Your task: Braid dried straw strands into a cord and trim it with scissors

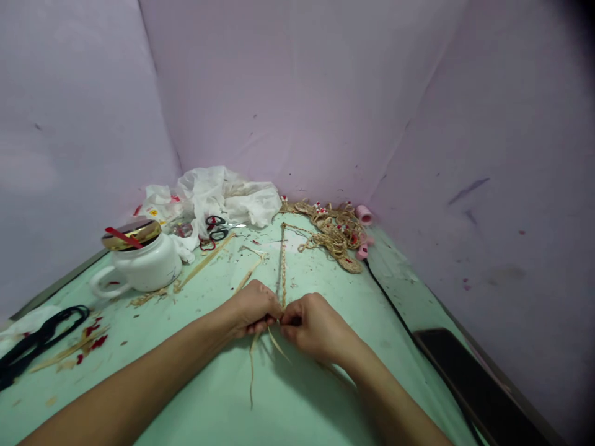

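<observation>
A thin braid point(283, 266) of straw-coloured fibre runs from the back of the green table down to my two hands. My left hand point(258, 310) is closed, with fingertips pinched at the braid's near end. Right beside it, my right hand point(311, 325) pinches the same end from the other side; both sets of fingertips almost touch. Loose fibre strands point(252, 371) hang below the left hand toward me. Where exactly each strand passes between the fingers is hidden.
On the left stands a white mug point(149, 263) with a gold lid, near black scissors point(217, 228) and crumpled white plastic point(227, 195). Woven straw pieces point(339, 244) lie at the back right by a pink hair-dryer-like tool point(363, 248). A dark phone-like slab point(474, 384) is at right.
</observation>
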`<state>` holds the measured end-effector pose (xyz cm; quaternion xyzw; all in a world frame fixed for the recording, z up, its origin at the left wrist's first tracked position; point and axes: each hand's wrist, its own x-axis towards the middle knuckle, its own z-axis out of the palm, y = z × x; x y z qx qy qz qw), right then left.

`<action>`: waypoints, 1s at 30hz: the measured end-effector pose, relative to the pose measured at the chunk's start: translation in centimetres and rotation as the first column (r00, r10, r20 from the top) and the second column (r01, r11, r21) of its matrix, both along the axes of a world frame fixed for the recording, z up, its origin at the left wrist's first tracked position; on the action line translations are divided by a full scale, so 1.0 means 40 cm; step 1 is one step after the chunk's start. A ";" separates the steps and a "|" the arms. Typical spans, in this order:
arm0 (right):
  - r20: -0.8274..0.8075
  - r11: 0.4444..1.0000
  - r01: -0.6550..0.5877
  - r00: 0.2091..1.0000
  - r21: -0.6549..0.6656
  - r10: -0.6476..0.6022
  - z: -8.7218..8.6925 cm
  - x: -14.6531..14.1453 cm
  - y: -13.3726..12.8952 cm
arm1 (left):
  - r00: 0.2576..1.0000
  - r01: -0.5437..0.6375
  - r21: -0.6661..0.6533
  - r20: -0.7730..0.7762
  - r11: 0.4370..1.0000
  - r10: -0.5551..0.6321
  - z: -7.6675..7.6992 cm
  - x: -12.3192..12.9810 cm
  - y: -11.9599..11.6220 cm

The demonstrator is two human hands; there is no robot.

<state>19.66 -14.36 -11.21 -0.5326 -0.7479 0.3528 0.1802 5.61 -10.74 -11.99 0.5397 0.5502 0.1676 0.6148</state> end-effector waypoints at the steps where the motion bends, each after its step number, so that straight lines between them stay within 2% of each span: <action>1: -0.027 0.999 -0.009 1.000 -0.040 0.008 -0.003 0.005 0.006 | 1.000 0.013 0.011 0.014 1.000 -0.013 0.001 -0.001 0.001; 3: -0.118 0.990 0.017 0.992 -0.141 -0.034 -0.006 0.019 0.024 | 0.998 0.028 0.020 0.059 0.999 -0.029 0.002 -0.004 0.004; 5: -0.240 0.961 0.139 0.951 -0.241 -0.197 -0.005 0.030 0.042 | 0.995 0.033 0.006 0.098 0.999 -0.034 0.004 -0.006 0.008; 7: -0.338 0.897 0.225 0.869 -0.381 -0.361 -0.001 0.032 0.053 | 0.993 0.034 -0.009 0.115 0.999 -0.033 0.007 -0.007 0.010; 9: -0.398 0.828 0.150 0.821 -0.541 -0.409 0.004 0.024 0.052 | 0.992 0.039 -0.006 0.124 0.999 -0.038 0.009 -0.008 0.010; 11: -0.451 0.774 0.024 0.801 -0.633 -0.394 0.004 0.010 0.044 | 0.990 0.050 0.010 0.133 0.999 -0.051 0.010 -0.007 0.009; 13: -0.459 0.769 0.014 0.795 -0.640 -0.396 -0.001 -0.003 0.036 | 0.990 0.062 0.029 0.122 0.998 -0.066 0.011 -0.007 0.007; 17: -0.344 0.834 0.163 0.857 -0.527 -0.384 -0.024 -0.013 0.040 | 0.994 0.096 0.072 0.041 0.993 -0.099 0.016 -0.012 0.007; 20: -0.305 0.876 0.199 0.884 -0.438 -0.354 -0.038 -0.013 0.048 | 0.981 0.171 0.087 -0.106 0.981 -0.162 0.025 -0.024 0.011; 24: -0.320 0.872 0.191 0.877 -0.451 -0.358 -0.038 -0.019 0.046 | 0.924 0.266 0.155 -0.322 0.951 -0.206 0.036 -0.029 0.002; 26: -0.350 0.855 0.189 0.854 -0.483 -0.386 -0.035 -0.024 0.042 | 0.883 0.318 0.242 -0.427 0.917 -0.194 0.039 -0.020 -0.017; 30: -0.362 0.814 0.252 0.799 -0.523 -0.480 -0.035 -0.033 0.035 | 0.742 0.425 0.453 -0.670 0.784 -0.014 0.043 0.010 -0.078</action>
